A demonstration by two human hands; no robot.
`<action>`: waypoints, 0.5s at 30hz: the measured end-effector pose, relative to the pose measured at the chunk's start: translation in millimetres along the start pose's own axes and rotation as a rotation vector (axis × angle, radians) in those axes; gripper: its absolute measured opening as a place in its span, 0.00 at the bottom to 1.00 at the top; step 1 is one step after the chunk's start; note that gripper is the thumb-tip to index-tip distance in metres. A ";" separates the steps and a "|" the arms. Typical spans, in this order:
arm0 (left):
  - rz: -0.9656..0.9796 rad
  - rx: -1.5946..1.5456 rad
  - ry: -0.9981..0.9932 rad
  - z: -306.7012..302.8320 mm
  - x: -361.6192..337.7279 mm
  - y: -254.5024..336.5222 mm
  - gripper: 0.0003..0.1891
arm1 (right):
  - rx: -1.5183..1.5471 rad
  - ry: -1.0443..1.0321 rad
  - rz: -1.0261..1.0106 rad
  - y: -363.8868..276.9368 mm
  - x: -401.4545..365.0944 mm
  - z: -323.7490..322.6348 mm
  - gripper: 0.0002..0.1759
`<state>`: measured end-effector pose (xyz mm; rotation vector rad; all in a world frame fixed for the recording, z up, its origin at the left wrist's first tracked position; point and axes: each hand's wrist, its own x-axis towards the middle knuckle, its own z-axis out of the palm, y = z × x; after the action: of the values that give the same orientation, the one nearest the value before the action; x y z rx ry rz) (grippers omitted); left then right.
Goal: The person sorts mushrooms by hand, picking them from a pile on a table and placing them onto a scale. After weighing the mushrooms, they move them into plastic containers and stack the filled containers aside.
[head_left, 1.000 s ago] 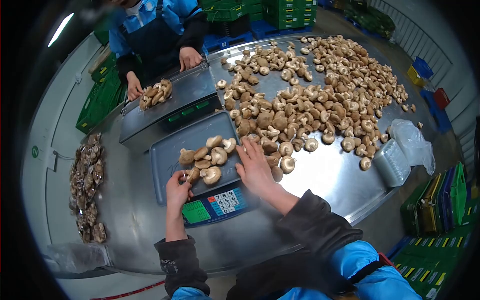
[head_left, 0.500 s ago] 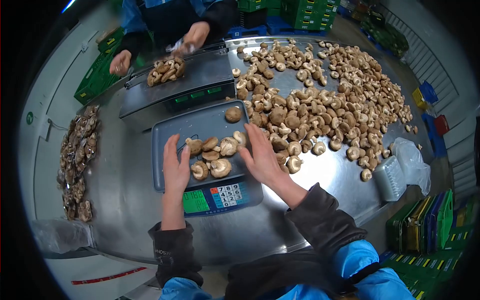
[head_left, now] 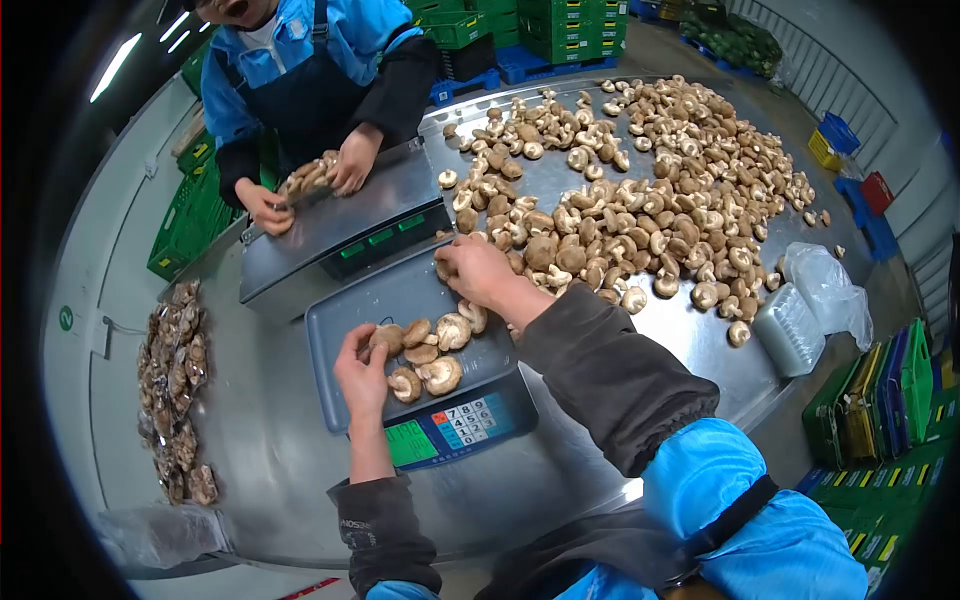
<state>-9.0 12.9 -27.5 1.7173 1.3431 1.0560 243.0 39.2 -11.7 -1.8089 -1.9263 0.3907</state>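
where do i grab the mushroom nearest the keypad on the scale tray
Pinch the mushroom across its cap rim, coming from above on the keypad side: it seems to lie pale underside up, and other mushrooms crowd its far side.

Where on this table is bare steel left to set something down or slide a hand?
Bare steel lies between the near scale and the bagged mushrooms, and between the loose heap and the front edge of the table. Crowded: the heap, and that scale's middle by the left hand.

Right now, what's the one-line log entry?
left hand: touching mushrooms on scale tray | right hand: curled at tray's far edge, grip unclear
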 end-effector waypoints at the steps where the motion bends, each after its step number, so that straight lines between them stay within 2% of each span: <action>1: -0.007 -0.107 0.026 -4.2 -0.8 -1.3 0.15 | 0.074 0.076 -0.026 1.4 -5.3 -2.1 0.24; 2: -0.013 -0.214 0.050 -8.7 -0.4 -2.4 0.15 | 0.148 0.154 -0.050 3.6 -10.5 -4.6 0.24; 3: -0.026 -0.214 0.053 -13.5 -1.5 -1.4 0.15 | 0.149 0.141 -0.048 1.8 -19.8 -9.8 0.24; 5: -0.035 -0.459 0.077 -21.6 -8.8 3.7 0.14 | 0.297 0.450 -0.226 -8.8 -49.1 -24.7 0.25; 7: -0.104 -0.477 0.061 -19.5 -14.9 9.8 0.12 | 0.335 0.374 -0.244 -25.9 -88.7 -38.3 0.26; 9: -0.108 -0.199 -0.021 -12.3 -21.1 14.6 0.11 | 0.314 0.344 -0.308 -26.6 -116.5 -23.4 0.25; 10: -0.047 0.013 -0.034 -10.1 -21.7 19.9 0.11 | 0.280 0.293 -0.315 -25.0 -125.6 -12.9 0.24; 11: -0.046 0.011 -0.051 -8.2 -21.0 18.7 0.11 | 0.243 0.246 -0.319 -22.9 -132.0 -3.1 0.24; 13: 0.131 0.294 0.084 -4.0 -19.5 14.5 0.12 | 0.196 0.218 -0.294 -20.6 -140.7 10.0 0.21; 15: 0.115 0.278 0.087 5.1 -21.4 16.7 0.14 | 0.274 0.248 -0.312 -21.6 -143.5 13.1 0.22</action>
<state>-0.4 -11.8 -18.6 1.9911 1.5191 1.0571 221.2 -103.5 -31.9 -1.2930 -1.8381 0.2912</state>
